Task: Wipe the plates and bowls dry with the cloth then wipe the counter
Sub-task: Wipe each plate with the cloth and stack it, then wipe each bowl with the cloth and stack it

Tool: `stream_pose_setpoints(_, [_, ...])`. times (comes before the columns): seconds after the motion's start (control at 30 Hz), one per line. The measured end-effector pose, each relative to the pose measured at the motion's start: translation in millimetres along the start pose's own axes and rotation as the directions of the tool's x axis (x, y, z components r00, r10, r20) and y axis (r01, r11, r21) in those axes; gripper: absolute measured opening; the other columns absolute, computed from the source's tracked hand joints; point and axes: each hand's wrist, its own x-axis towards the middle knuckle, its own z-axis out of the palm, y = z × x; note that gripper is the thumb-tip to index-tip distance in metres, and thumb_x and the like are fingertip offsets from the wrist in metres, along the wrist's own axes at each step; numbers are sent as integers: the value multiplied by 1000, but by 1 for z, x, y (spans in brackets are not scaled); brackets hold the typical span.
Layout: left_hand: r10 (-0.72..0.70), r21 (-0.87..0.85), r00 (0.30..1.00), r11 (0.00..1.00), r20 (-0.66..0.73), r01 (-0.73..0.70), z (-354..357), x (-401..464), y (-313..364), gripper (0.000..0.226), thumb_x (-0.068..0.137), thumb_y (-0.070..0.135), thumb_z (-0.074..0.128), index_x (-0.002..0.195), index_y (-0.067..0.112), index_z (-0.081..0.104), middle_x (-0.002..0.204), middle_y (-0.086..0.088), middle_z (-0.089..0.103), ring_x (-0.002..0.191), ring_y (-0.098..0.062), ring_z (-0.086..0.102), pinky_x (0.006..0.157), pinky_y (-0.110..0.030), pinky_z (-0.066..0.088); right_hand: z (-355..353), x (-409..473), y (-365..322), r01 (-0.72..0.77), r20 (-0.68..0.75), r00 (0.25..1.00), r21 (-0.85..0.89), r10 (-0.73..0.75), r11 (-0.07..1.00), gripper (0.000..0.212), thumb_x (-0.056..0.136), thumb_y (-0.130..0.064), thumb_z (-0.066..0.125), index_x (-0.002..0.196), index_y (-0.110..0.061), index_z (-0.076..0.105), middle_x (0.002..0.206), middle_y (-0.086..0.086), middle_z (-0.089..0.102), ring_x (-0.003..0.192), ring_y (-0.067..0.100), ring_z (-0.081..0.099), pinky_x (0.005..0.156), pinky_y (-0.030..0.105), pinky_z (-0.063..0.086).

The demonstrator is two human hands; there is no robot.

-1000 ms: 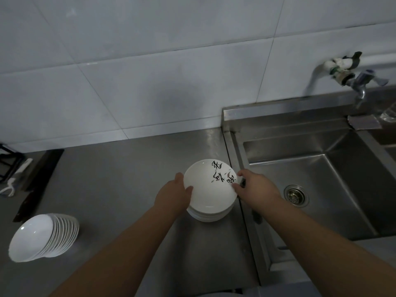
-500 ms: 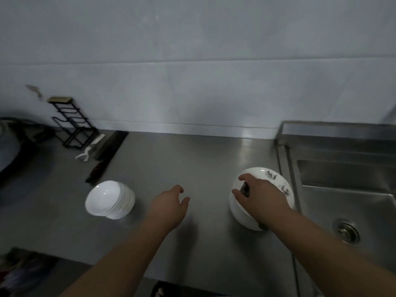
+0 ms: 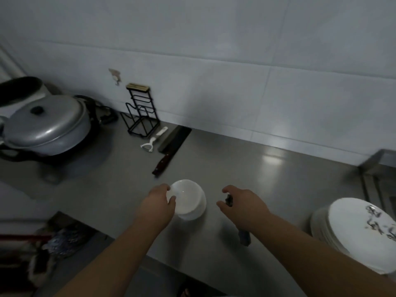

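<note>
Since one second ago, both hands have left the stack of plates (image 3: 355,234) beside the sink and moved left along the worktop (image 3: 267,174). The view has swung with them: the plates now sit at the right edge, and the stack of bowls (image 3: 188,200) sits at centre. This indicates that work on the plates has stopped for now and the bowls are the next items for drying.

The left hand (image 3: 159,203) grips the near-left rim of the top bowl, thumb on the inner face and fingers curled over the edge. The bowl stack leans toward that hand. Whether the top bowl has lifted off the one beneath cannot be determined.

The right hand (image 3: 240,203) hovers just right of the bowls, apart from them. Its fingers are curled round a dark cloth (image 3: 229,200); one end shows between thumb and forefinger, and another hangs below the wrist. The cloth does not touch any bowl.

Judgement: the next step is to bring cloth and bowl together. The leaning stack may slide if the top bowl is pulled sideways.

A cleaver (image 3: 171,146), a peeler (image 3: 153,140) and a wire rack (image 3: 141,116) lie behind the bowls, well apart.
</note>
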Motion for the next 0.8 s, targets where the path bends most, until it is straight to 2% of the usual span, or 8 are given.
stream_pose_setpoints(0.07, [15, 34, 998, 999, 54, -17, -5, 10, -15, 42, 99, 39, 58, 136, 19, 55, 119, -4, 65, 107, -22, 62, 86, -32, 47, 14, 14, -23, 9, 23, 1000, 15, -9, 1000, 52, 97, -60, 56, 143, -36, 47, 126, -5, 68, 103, 18, 68, 87, 33, 56])
stream_pose_setpoints(0.13, [37, 37, 992, 998, 121, -42, -6, 18, -26, 49, 99, 43, 57, 142, 21, 51, 116, -2, 68, 108, -22, 63, 90, -34, 50, 27, 25, -40, 15, 29, 999, 20, -16, 1000, 55, 96, -59, 57, 144, -37, 46, 126, -4, 69, 105, 20, 68, 88, 37, 57])
stream_pose_setpoints(0.27, [115, -56, 972, 993, 204, -106, -3, 28, -38, 45, 96, 38, 63, 137, 24, 55, 101, 2, 70, 94, -18, 66, 85, -35, 55, 51, 31, -60, -9, 10, 1000, 39, 9, 999, 59, 97, -54, 59, 149, -33, 41, 124, -4, 70, 108, 19, 66, 88, 38, 58])
stream_pose_setpoints(0.4, [121, -192, 971, 978, 205, -81, 2, 33, -43, 38, 94, 30, 67, 129, 23, 58, 81, 8, 65, 78, -8, 62, 74, -29, 53, 67, 30, -66, -56, -57, 997, 52, 59, 997, 61, 97, -51, 59, 151, -33, 36, 122, -4, 71, 104, 21, 68, 85, 40, 60])
stream_pose_setpoints(0.6, [130, -324, 977, 943, 167, -70, 0, 31, -35, 32, 96, 24, 66, 126, 26, 54, 80, 9, 59, 73, -4, 59, 57, -10, 40, 72, 27, -68, -125, -128, 981, 170, 148, 977, 55, 95, -45, 63, 145, -34, 44, 122, -2, 70, 102, 21, 67, 86, 39, 59])
stream_pose_setpoints(0.8, [239, -383, 962, 907, 129, -174, -1, 14, -8, 36, 94, 27, 67, 126, 31, 52, 81, 11, 60, 75, -4, 59, 60, -10, 38, 62, -4, -42, -131, -228, 949, 339, 216, 932, 52, 94, -40, 68, 141, -39, 47, 122, -5, 70, 101, 15, 67, 88, 33, 57])
